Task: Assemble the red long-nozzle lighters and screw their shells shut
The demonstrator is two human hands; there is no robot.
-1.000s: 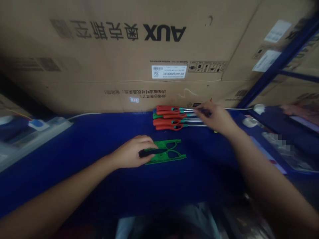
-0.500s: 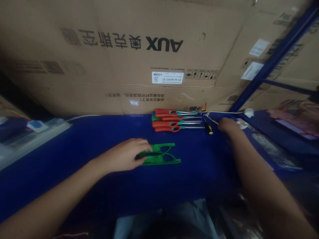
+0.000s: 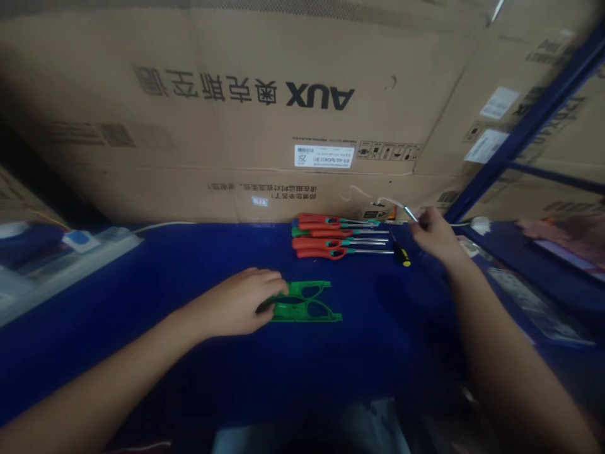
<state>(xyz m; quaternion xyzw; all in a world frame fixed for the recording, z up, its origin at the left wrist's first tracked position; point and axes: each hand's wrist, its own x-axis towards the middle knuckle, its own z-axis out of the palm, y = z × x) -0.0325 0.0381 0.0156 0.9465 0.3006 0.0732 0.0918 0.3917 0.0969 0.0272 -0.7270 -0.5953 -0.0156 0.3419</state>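
Observation:
My left hand [image 3: 250,301] has its fingers curled over the left end of green plastic lighter casing halves [image 3: 307,309], which lie on the blue table top [image 3: 227,366]. My right hand [image 3: 437,236] is closed on a short silver metal tube [image 3: 410,214], held above the table's back right. A thin pale wire [image 3: 387,200] curves from the tube's far end. Left of that hand lie several red stick lighters [image 3: 321,243] with metal barrels pointing right. A black and yellow screwdriver [image 3: 403,255] rests beside their tips.
A large cardboard box [image 3: 236,139] stands like a wall behind the table. A blue metal post [image 3: 515,132] slants up at right. Clear plastic packaging [image 3: 539,302] lies at right, with more plastic and a blue-and-white piece [image 3: 80,241] at left. A white cable runs along the back.
My right hand has lifted slightly, and the metal tube with its wire now shows in its fingers. My left hand stays on the green casing halves. The view has shifted a little.

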